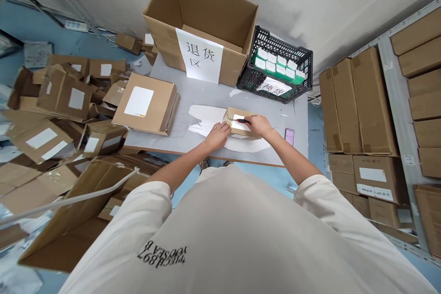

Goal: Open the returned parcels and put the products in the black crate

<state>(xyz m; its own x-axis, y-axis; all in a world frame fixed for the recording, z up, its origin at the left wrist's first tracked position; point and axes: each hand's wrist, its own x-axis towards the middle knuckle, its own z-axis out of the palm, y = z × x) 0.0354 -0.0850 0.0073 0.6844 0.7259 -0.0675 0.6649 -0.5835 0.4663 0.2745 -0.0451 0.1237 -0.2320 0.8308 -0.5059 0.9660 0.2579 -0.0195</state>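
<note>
A small cardboard box (253,135) with a white label lies on a white sheet (206,114) on the table. My right hand (258,125) is closed round a red-and-black utility knife (241,121), whose thin tip points left over the taped end of the box. At the box's near left corner, my left hand (219,135) grips the cardboard with bent fingers. Its fingertips are close to the knife tip. Whether the blade has entered the tape is too small to tell.
A larger labelled carton (144,105) sits left on the table (186,144). Behind stand a big open carton (206,18) and a black crate (275,94) of green-and-white boxes. A phone (289,136) lies right. Discarded cartons (62,92) pile left; shelved boxes (358,101) stand right.
</note>
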